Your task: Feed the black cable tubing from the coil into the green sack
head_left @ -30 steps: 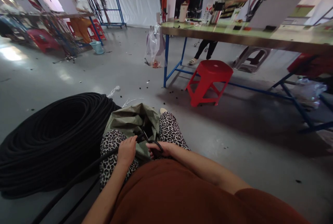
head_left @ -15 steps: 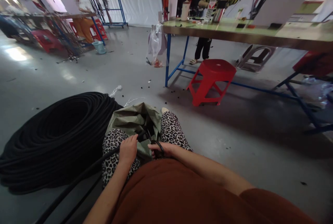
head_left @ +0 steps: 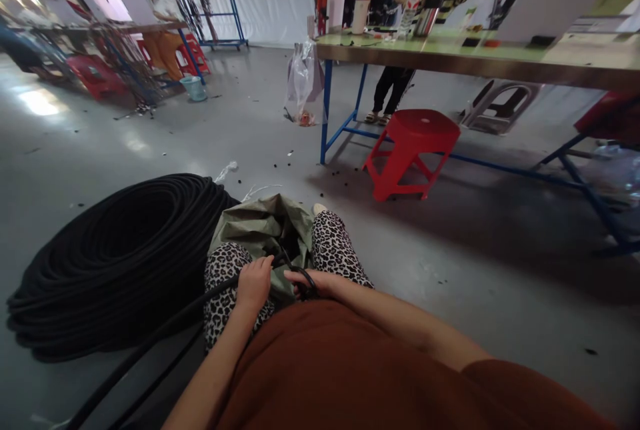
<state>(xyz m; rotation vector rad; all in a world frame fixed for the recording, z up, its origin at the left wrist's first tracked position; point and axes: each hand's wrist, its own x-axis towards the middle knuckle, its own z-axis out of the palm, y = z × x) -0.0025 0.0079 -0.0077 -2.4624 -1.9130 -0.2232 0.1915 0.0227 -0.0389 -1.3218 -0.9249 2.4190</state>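
My left hand [head_left: 254, 283] is closed around a thick black cord [head_left: 213, 293], whose short front end pokes out past the fingers. My right hand [head_left: 320, 283] grips scissors [head_left: 309, 283] by their black handles. The blades lie at the front end of the cord; whether they touch it is hard to make out. Below both hands, between the knees, a green sack [head_left: 245, 222] gapes with dark contents inside. From the left hand the cord runs back toward the lower left, beside a large coil of black cord [head_left: 65, 283] on the floor.
A red stool [head_left: 417, 130] stands ahead by a blue-legged table [head_left: 450, 67], with a person [head_left: 395, 87] behind it. A clear plastic bag [head_left: 303, 87] hangs at the table's left end. Another person [head_left: 163, 50] sits at the far-left benches. Small black scraps dot the floor.
The scissor blades have moved in closer to the cord's front end. Left hand and cord sit slightly farther right in view, and the whole view has shifted a little.
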